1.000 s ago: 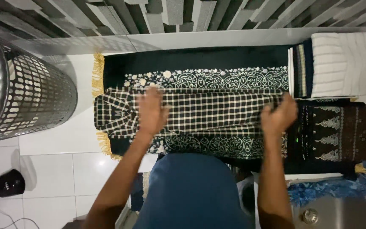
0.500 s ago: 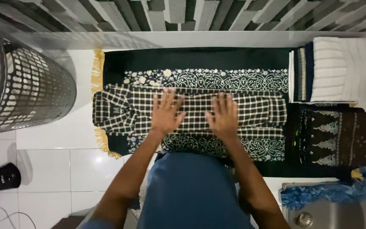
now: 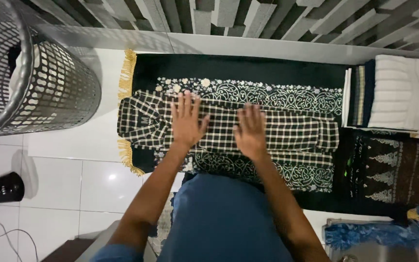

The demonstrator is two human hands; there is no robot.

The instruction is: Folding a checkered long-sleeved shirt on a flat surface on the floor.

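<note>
both hands, left hand (image 3: 186,121) and right hand (image 3: 250,131), lie flat and open, gripping nothing, on one folded checked shirt (image 3: 292,132) atop one dark patterned rug (image 3: 238,68).

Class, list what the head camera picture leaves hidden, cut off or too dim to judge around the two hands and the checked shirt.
1. Checked shirt: the parts under the left hand and right hand are covered.
2. Mesh basket: cut by the left and top edges; contents mostly screened by its wall.
3. White folded stack: cut by the right edge.
4. Dark patterned mat: near edge hidden by the person's blue-clad body.
</note>
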